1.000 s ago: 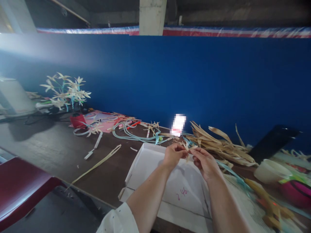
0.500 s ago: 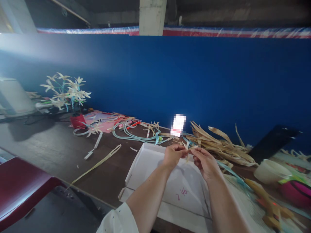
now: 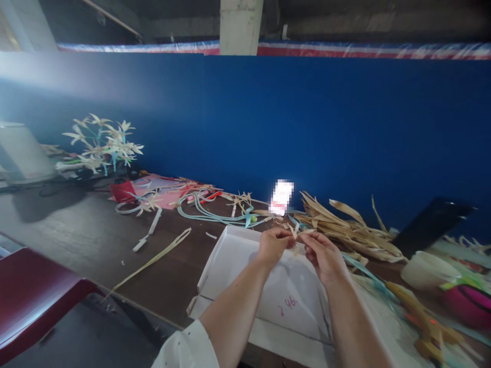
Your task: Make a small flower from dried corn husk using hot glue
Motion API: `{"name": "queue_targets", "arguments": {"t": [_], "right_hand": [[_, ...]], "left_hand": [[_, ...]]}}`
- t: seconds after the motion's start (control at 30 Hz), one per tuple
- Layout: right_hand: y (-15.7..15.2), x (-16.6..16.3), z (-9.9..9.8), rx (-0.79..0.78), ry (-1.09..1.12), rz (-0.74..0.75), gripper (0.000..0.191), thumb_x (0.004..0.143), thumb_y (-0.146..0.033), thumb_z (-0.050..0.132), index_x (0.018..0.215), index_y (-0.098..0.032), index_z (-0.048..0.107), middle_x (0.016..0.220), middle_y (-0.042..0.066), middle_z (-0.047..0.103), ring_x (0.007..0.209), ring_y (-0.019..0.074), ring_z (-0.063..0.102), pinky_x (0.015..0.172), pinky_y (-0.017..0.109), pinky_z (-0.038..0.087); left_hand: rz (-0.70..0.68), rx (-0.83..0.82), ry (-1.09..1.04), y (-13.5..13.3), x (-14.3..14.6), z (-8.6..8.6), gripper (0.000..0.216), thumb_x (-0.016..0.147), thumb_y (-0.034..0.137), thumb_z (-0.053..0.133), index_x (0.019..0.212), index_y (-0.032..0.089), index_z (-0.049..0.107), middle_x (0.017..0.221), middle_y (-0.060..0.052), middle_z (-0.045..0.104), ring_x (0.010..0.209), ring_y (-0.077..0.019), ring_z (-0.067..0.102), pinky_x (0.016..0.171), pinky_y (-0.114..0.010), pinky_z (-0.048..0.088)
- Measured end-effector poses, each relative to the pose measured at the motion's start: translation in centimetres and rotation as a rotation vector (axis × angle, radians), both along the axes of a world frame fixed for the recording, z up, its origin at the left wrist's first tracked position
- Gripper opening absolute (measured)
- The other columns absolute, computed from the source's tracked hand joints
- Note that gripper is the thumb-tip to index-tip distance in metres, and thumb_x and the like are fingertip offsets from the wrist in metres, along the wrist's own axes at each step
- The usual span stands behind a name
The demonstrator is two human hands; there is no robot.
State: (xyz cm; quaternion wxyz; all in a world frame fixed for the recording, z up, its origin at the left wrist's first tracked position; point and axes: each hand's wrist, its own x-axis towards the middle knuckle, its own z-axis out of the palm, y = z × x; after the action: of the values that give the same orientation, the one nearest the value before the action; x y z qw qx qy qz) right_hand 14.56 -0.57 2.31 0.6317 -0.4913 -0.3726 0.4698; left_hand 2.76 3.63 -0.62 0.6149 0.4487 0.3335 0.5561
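Observation:
Over the far part of a white cardboard box [image 3: 264, 291], my two hands meet at a small cream corn-husk flower [image 3: 294, 231]. My left hand [image 3: 275, 244] pinches it from the left between thumb and fingers. From the right, my right hand [image 3: 322, 255] grips one of its pale petals with closed fingertips. Thin petals poke out above and below the fingers; the flower's centre is partly hidden. Dried corn husks [image 3: 341, 227] lie in a heap just beyond my right hand. Pink handwriting marks the box.
A yellow glue gun [image 3: 420, 319] with a red light lies at right, near a whitish bowl [image 3: 427, 271]. Light-blue cord [image 3: 207, 217] coils behind the box. Finished husk flowers [image 3: 111, 143] stand at left above a red pot [image 3: 123, 191]. A blue partition [image 3: 268, 122] closes off the back.
Both hands stay in nearly the same place, still pinching the flower. Its petals have shifted very slightly between the fingers.

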Motion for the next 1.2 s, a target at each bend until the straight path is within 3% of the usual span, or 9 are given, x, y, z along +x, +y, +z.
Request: {"name": "queue_targets", "arguments": {"t": [0.77,1.2], "right_hand": [[0.2,0.1,-0.5,-0.009,-0.041,0.004,0.029,0.053,-0.034,0.083,0.070,-0.018,0.065,0.053,-0.003,0.051,0.043,0.0053,0.035,0.037,0.017,0.022],[0.2,0.0,-0.5,-0.015,-0.020,-0.029,0.030,0.052,-0.034,0.084,0.070,-0.018,0.065,0.059,-0.001,0.057,0.042,0.0035,0.036,0.036,0.015,0.024]], "left_hand": [[-0.002,0.001,0.028,-0.5,0.0,0.6,0.015,0.059,0.018,0.072,0.073,0.013,0.070,0.060,-0.001,0.064,0.055,-0.0092,0.056,0.055,-0.021,0.047],[-0.023,-0.053,0.011,-0.7,-0.2,1.1,0.015,0.057,0.019,0.075,0.068,0.012,0.067,0.059,0.000,0.062,0.054,-0.0096,0.057,0.055,-0.022,0.048]]}}
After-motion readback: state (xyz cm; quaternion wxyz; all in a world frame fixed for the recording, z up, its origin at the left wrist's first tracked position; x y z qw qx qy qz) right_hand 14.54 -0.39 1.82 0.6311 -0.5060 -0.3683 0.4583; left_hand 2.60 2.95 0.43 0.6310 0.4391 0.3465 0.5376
